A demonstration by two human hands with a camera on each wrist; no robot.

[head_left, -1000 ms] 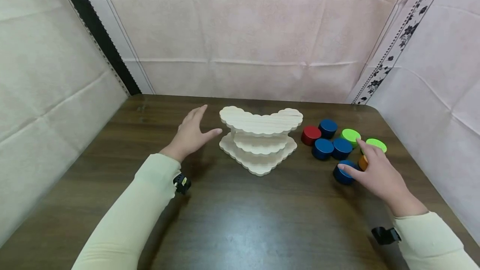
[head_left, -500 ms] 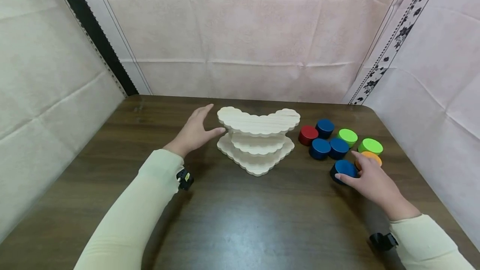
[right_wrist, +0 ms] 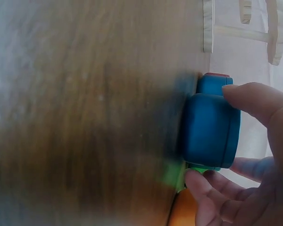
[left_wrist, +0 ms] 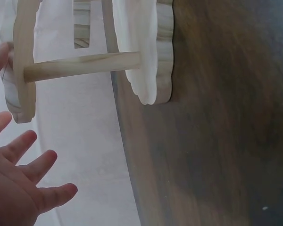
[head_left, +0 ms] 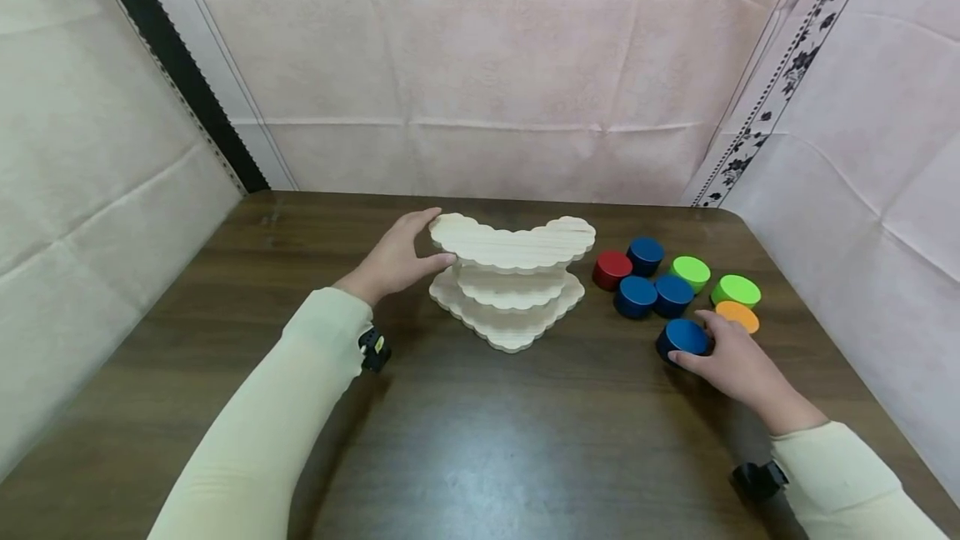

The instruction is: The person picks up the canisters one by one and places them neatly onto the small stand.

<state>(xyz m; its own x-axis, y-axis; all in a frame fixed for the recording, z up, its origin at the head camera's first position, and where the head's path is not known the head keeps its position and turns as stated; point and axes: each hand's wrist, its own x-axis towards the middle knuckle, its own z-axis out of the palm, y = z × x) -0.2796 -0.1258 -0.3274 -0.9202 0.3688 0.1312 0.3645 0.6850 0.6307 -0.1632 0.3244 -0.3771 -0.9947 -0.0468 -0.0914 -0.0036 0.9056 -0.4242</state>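
Note:
A pale wooden three-tier stand [head_left: 517, 247] with scalloped edges stands mid-table, its shelves joined by dowels [left_wrist: 85, 67]. My left hand [head_left: 397, 263] is at the left end of its top shelf, thumb and forefinger right at the edge, the other fingers spread. At the right, my right hand [head_left: 738, 363] has thumb and fingers on opposite sides of the nearest blue round lidded container [right_wrist: 210, 129], pinching it. That container sits upright on the table. In the right wrist view, the thumb lies near its lid seam and the fingertips by its lower side.
Behind the held container are several more blue ones [head_left: 636, 297], a red one [head_left: 612, 268], two green ones [head_left: 736, 289] and an orange one [head_left: 737, 315], close together. Cloth walls [head_left: 480, 90] enclose the brown table [head_left: 465, 448] on the back and both sides.
My left hand has moved right, up to the shelf's edge. My right hand has come down and toward me, closing around the nearest blue container and uncovering the orange one. The view has shifted slightly.

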